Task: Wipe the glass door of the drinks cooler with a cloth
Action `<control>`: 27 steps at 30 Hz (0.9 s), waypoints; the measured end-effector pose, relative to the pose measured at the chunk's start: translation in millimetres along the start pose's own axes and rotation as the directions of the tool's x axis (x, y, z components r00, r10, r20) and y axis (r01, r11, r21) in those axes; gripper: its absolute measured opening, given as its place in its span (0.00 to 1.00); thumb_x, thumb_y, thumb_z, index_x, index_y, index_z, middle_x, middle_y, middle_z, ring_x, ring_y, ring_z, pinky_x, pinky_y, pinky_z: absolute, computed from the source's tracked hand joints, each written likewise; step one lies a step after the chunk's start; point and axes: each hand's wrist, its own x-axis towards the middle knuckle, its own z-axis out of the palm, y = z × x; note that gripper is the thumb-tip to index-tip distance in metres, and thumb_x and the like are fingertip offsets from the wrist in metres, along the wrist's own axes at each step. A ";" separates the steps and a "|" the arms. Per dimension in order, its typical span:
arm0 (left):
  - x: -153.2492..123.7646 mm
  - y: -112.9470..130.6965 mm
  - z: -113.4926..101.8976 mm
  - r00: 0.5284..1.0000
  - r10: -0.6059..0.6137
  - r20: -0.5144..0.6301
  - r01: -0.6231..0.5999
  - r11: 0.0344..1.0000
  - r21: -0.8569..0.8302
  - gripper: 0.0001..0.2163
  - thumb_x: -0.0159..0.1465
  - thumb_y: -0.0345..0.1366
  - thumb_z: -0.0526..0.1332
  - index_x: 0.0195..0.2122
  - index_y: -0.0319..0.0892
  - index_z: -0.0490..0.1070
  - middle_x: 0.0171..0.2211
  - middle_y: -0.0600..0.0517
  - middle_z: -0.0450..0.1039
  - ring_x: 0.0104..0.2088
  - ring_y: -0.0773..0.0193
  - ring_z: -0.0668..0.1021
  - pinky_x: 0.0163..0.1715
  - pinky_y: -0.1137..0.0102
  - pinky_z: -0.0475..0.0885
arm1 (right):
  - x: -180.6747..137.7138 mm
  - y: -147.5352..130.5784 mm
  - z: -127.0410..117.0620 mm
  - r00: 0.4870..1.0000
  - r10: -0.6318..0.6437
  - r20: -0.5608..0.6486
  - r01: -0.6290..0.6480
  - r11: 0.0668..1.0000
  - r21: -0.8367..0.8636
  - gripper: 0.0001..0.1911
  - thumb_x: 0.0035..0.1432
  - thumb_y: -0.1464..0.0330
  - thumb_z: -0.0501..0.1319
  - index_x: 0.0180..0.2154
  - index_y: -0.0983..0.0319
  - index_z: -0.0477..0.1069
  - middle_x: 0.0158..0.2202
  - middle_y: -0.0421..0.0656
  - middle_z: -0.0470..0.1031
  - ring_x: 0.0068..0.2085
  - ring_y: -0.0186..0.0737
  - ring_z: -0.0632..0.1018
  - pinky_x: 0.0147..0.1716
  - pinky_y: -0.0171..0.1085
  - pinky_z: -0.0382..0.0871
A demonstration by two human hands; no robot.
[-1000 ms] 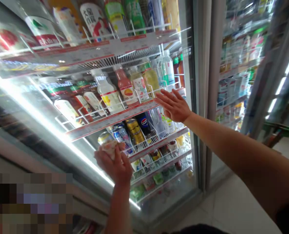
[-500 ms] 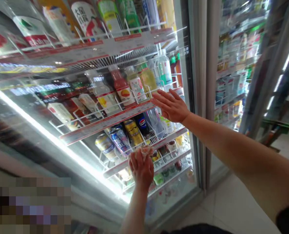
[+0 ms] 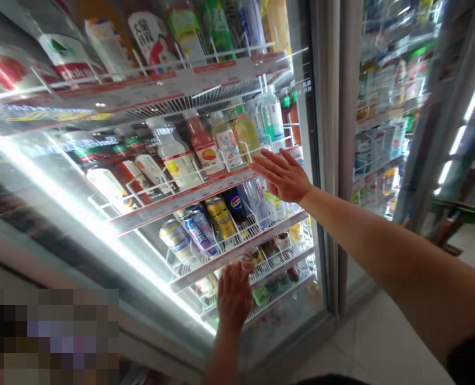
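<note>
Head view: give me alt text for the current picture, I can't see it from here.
The person's left hand has a pale, crumpled cloth in its grip at a cooler's glass door, while the right hand is spread open higher and to the right. Behind the door, bottles and cans stand on lit shelves.

The pale cloth [image 3: 247,266] is blurred and mostly hidden behind the left hand [image 3: 234,299]. Top-shelf bottles [image 3: 151,38] are cut off by the upper edge; the price labels [image 3: 215,67] are too small to read
</note>
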 end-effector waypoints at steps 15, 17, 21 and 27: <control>98.9 -90.2 -69.3 0.871 -0.376 -0.316 0.399 0.917 0.012 0.30 0.69 0.36 0.57 0.72 0.40 0.56 0.76 0.42 0.25 0.75 0.39 0.37 0.72 0.42 0.39 | -0.4 -0.3 0.7 1.000 0.008 -0.005 -0.007 1.000 0.028 0.43 0.68 0.71 0.51 0.74 0.45 0.30 0.74 0.30 0.54 0.73 0.42 0.58 0.75 0.50 0.44; 108.3 -84.9 -67.9 0.886 -0.364 -0.288 0.384 0.923 0.014 0.31 0.69 0.37 0.57 0.73 0.41 0.54 0.76 0.43 0.23 0.75 0.39 0.35 0.72 0.42 0.36 | 0.3 -0.4 0.0 1.000 -0.003 -0.013 0.003 1.000 0.015 0.42 0.68 0.71 0.51 0.74 0.46 0.29 0.74 0.31 0.54 0.73 0.41 0.58 0.75 0.50 0.44; 121.1 -56.1 -51.9 0.916 -0.312 -0.252 0.321 0.947 -0.005 0.31 0.69 0.36 0.58 0.73 0.43 0.53 0.76 0.44 0.23 0.75 0.38 0.35 0.71 0.38 0.36 | 0.9 -0.7 -2.1 1.000 0.012 0.022 -0.012 1.000 0.002 0.43 0.69 0.71 0.50 0.73 0.45 0.26 0.74 0.30 0.54 0.73 0.42 0.58 0.75 0.50 0.45; 114.0 6.9 -14.6 0.983 -0.128 -0.134 0.130 0.991 0.006 0.29 0.67 0.31 0.62 0.69 0.47 0.62 0.76 0.45 0.35 0.75 0.40 0.43 0.71 0.41 0.49 | 1.7 -1.7 -4.1 0.996 0.043 0.078 -0.045 0.999 0.015 0.44 0.69 0.71 0.51 0.72 0.42 0.24 0.74 0.28 0.52 0.73 0.44 0.59 0.75 0.51 0.46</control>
